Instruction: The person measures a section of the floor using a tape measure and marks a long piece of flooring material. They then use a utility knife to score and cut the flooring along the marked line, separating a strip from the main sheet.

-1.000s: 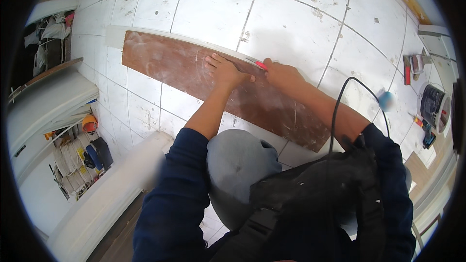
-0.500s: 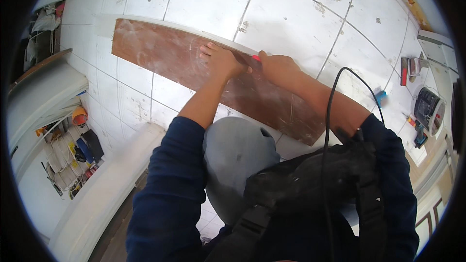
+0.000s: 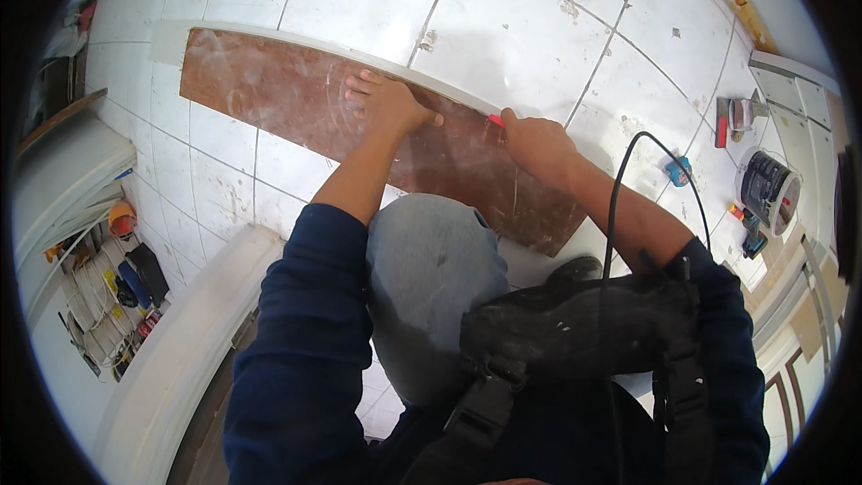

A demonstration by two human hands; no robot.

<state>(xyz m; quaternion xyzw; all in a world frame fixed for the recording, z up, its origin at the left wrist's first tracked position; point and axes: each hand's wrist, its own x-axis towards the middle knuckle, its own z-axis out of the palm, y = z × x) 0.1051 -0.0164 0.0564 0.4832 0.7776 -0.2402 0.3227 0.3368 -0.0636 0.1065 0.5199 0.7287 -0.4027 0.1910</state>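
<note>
A long brown plank (image 3: 269,72), smeared with pale dust, lies on white floor tiles. Along its far edge runs a pale strip (image 3: 386,65). My left hand (image 3: 388,106) presses flat on the plank with fingers spread. My right hand (image 3: 541,151) is closed round a small red tool (image 3: 496,119) at the plank's far edge; most of the tool is hidden in my grip, so its exact kind does not show. My bent knee (image 3: 431,260) in grey trousers reaches over the near side of the plank.
To the right are a blue tape measure (image 3: 679,171), a dark bucket (image 3: 769,189), a cordless drill (image 3: 752,239) and a red-handled tool (image 3: 722,122). A white ledge (image 3: 193,350) and cluttered tools (image 3: 135,274) are at left. A black cable (image 3: 620,189) loops by my right arm.
My right hand, with the red tool, has slid rightward along the plank's far edge, away from my left hand. My left hand stays on the plank. The whole view has shifted slightly.
</note>
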